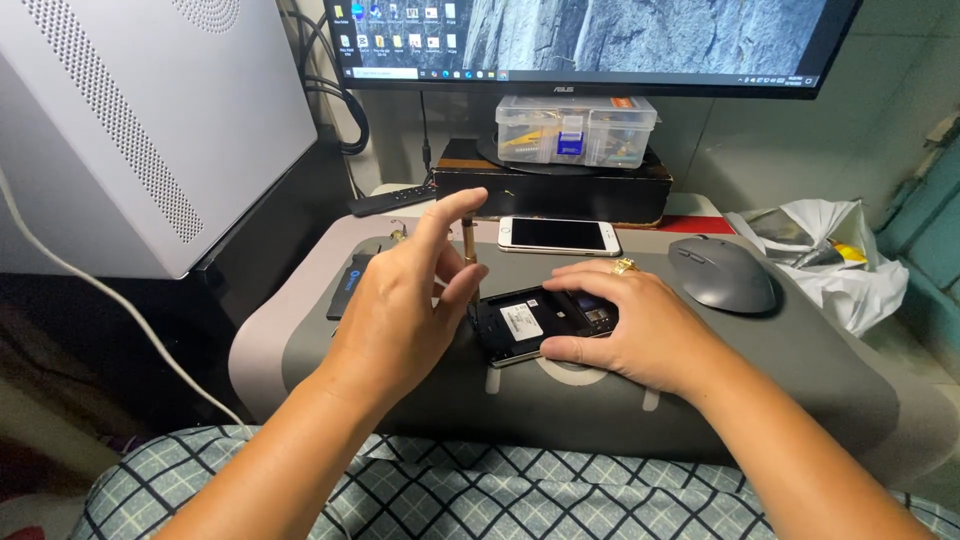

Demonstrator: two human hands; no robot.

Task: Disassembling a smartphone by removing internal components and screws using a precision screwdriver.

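Note:
An opened black phone (530, 325) with its back cover off lies on the grey pad (780, 360). My right hand (635, 325), with a gold ring on one finger, rests flat over its right side and pins it down. My left hand (405, 310) pinches a thin gold-coloured screwdriver (468, 245) upright between thumb and fingers, its tip at the phone's upper left corner. A white phone (558, 235) lies face up just behind.
A grey mouse (722, 274) sits right of the phones, a crumpled white plastic bag (830, 255) beyond it. Behind are a dark box (555, 185) carrying a clear parts case (577, 130), a monitor (600, 40), a remote (392, 200), and a white computer tower (140, 120) left.

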